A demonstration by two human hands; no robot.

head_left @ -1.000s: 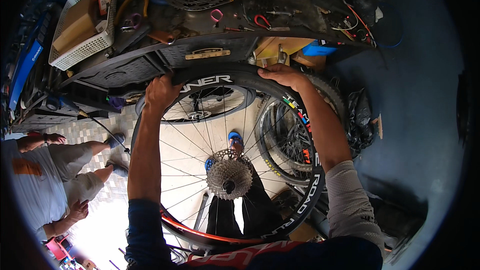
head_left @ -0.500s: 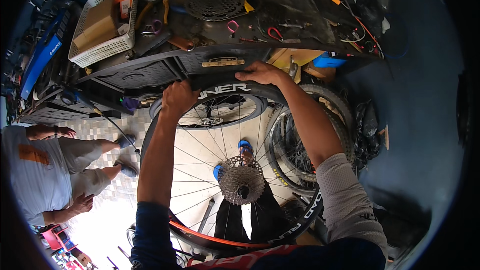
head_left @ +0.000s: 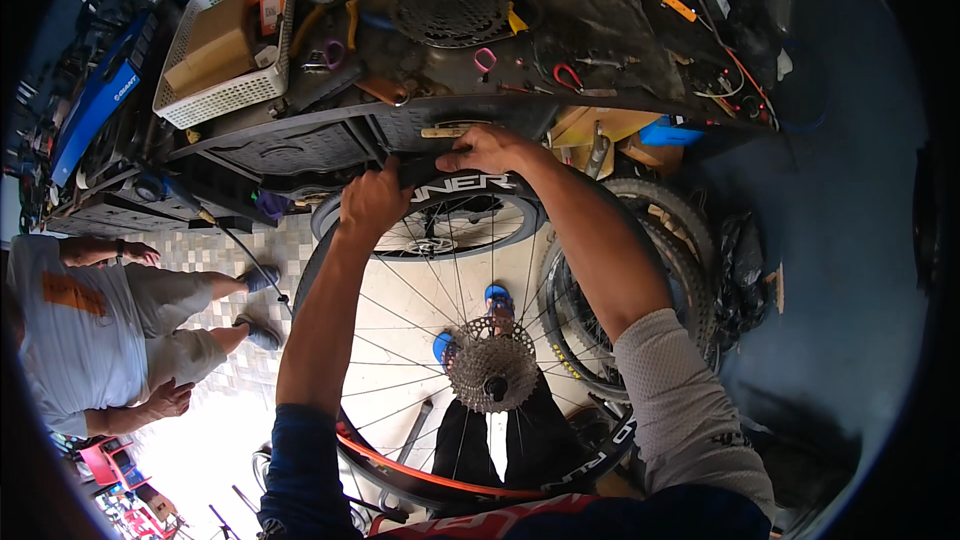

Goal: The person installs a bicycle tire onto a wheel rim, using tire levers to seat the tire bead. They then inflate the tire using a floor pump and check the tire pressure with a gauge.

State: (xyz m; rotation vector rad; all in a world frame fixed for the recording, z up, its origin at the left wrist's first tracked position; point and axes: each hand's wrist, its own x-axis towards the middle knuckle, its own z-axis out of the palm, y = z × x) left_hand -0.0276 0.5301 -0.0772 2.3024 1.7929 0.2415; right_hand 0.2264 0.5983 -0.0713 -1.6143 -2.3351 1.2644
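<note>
A bicycle wheel with thin spokes, a silver cassette and a black tyre is in front of me, its near side close to my body. On the far side of the tyre, my left hand is closed round it. Just to the right, my right hand presses on the top of the same tyre, thumb and fingers curled over it. Little space separates the two hands. An orange-red band runs along the near lower-left part of the rim. The fingers' undersides are hidden.
Beyond the wheel stands a dark workbench with tools, a cassette and a white basket holding a cardboard box. Other wheels lean at the right, another behind mine. A person stands at the left.
My right hand has slid left along the tyre, nearer my left hand, and its fingers are more curled. My left hand keeps its hold. The whole view has shifted slightly.
</note>
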